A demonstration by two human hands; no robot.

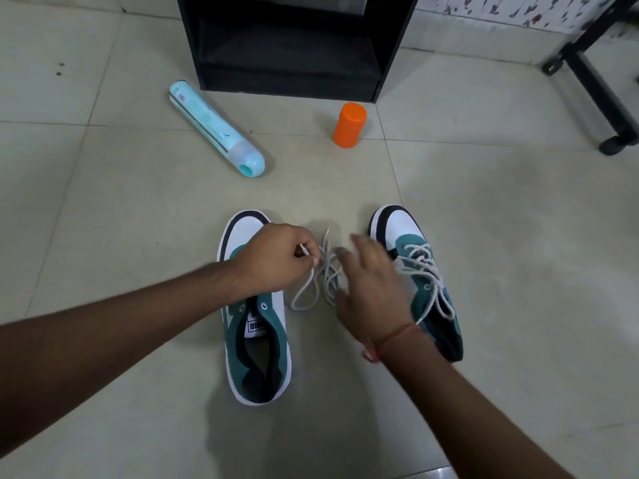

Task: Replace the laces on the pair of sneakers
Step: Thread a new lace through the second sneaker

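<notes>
Two teal, white and black sneakers stand on the tiled floor, toes pointing away from me. The left sneaker (256,340) has bare eyelets and no lace. The right sneaker (420,271) is laced with a loose white lace. A loose white lace (316,285) lies tangled on the floor between them. My left hand (276,259) hovers over the left sneaker's toe and pinches one end of that loose lace. My right hand (371,288), blurred, is spread with straight fingers just above the lace and holds nothing. A red thread circles my right wrist.
A light blue spray can (216,127) lies on its side on the floor at the back left. An orange cap (349,125) stands upright behind the shoes. A black cabinet (294,43) stands at the back, and a black wheeled frame (601,81) at the far right.
</notes>
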